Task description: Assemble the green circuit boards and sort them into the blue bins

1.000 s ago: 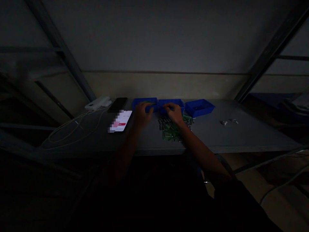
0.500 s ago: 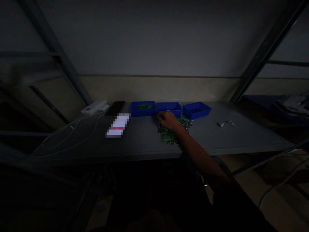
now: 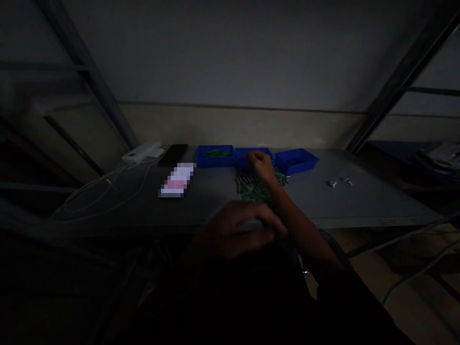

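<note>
three blue trays stand side by side along the back of the counter (image 3: 208,191), perhaps set there so that the loose pile (image 3: 255,191) can lie in front of them, nearer the person. their raised walls would stop small pieces from rolling off. the left tray (image 3: 215,163) holds green pieces (image 3: 217,153); the middle tray (image 3: 241,164) is partly hidden; the right tray (image 3: 300,167), turned a little askew, has something dark in it, too dim to name.

the pile mixes green pieces with shiny metal ones, spread just before the middle tray, a spot that probably suits both arms. the right hand (image 3: 263,165) is over the middle tray's near side, wrist above the pile, fingers curled in narrow; whether they pinch anything, i cannot tell. the left hand (image 3: 230,227) is blurred, in front of the counter's near edge and apart from the pile, its fingers bent with a gap below the forefinger; i cannot tell whether it holds a piece.

a lit phone (image 3: 177,181) lies left of the pile, seemingly out of the arms' way, with a white box (image 3: 142,152) and cables (image 3: 104,189) farther left.
</note>
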Tool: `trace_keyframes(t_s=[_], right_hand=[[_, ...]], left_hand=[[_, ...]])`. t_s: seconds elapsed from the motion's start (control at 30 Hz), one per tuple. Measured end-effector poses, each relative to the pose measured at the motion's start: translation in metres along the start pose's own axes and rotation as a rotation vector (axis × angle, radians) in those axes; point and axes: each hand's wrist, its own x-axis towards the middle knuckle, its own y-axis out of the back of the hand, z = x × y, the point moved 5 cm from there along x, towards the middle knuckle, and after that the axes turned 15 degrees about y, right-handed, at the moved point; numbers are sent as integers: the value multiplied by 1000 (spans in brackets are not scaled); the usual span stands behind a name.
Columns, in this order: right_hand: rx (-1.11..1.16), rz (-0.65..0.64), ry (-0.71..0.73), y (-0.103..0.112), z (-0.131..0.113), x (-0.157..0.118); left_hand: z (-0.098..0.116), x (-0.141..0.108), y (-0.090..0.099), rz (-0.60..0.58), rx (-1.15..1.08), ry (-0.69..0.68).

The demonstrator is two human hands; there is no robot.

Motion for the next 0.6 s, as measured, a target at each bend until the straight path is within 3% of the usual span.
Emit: trace_keyframes(t_s=[0.03,0.1,0.23,0.37,0.6], right_hand=[[27,90,-36,7,4,1],[59,235,-94,20,11,1],[124,346,-111,32,15,0],[149,341,-68,31,10,-1],[136,294,-40,29,8,0]], left_hand=[[8,25,20,-4,11,4],[7,70,29,-22,26,12],[-25,125,1,-88,21,7],[-40,140,-5,-149,-76,56],[-43,155,-4,-70,-93,121]])
